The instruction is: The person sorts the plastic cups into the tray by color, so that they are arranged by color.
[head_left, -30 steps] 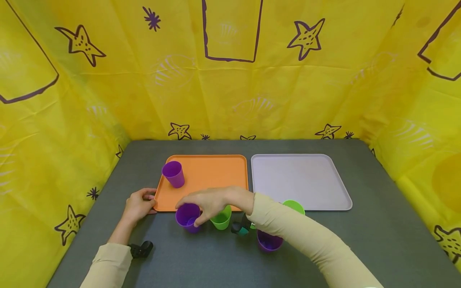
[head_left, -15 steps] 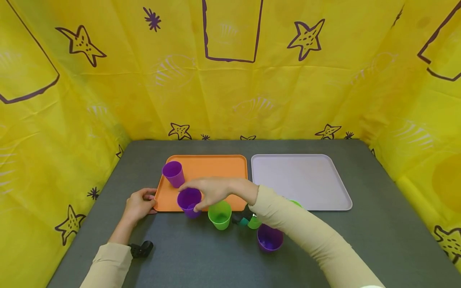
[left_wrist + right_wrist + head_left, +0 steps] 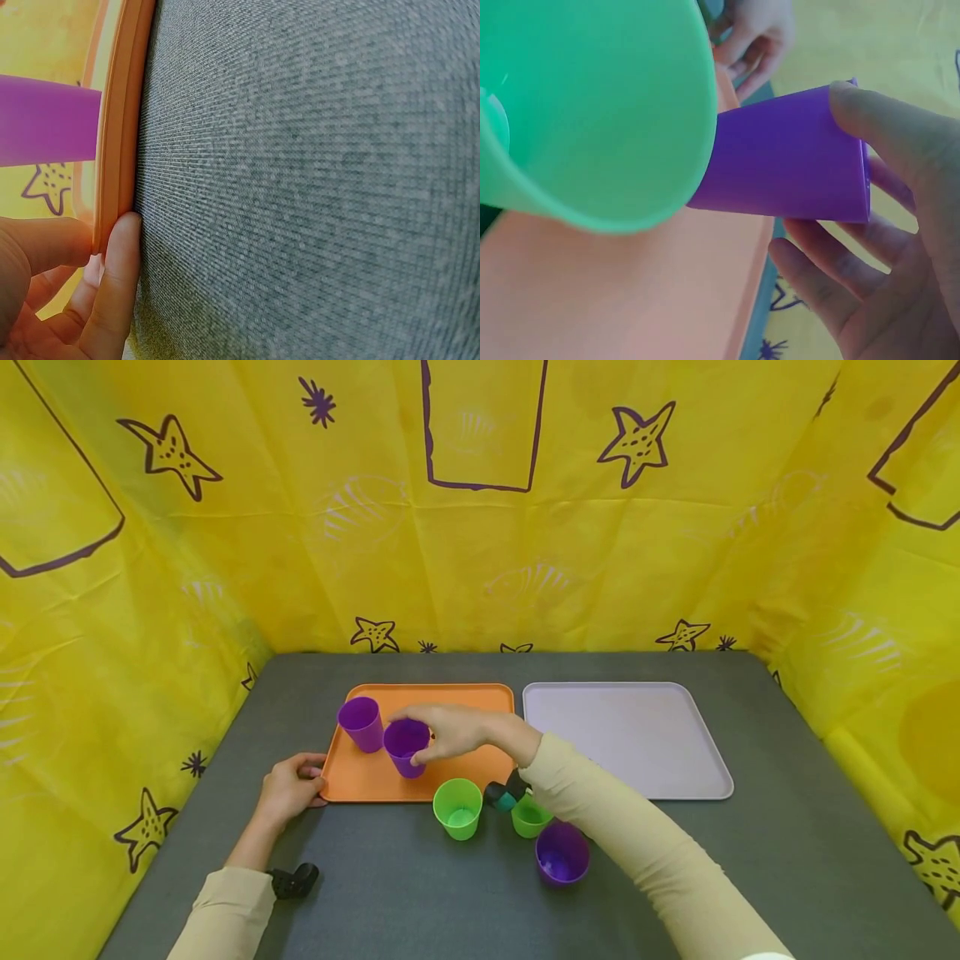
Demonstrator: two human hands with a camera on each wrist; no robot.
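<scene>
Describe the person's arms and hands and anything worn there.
The left sleeve and right sleeve are plain pale beige, wrinkled. The left hand and right hand wear no gloves. A rounded black device shows on the left, a black and teal device on the right.

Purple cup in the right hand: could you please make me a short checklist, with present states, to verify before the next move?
1. Grip: ok. The right hand holds the held purple cup near its rim.
2. Cup upright: ok. Its mouth faces up in the head view.
3. Tray steadied: ok. The left hand pinches the edge of the orange tray.
4. Cup base resting on the tray: cannot tell.
5. Gap to the neighbouring purple cup: cannot tell; they look very close.
6. Right sleeve clear of the partly hidden green cup: cannot tell.
</scene>
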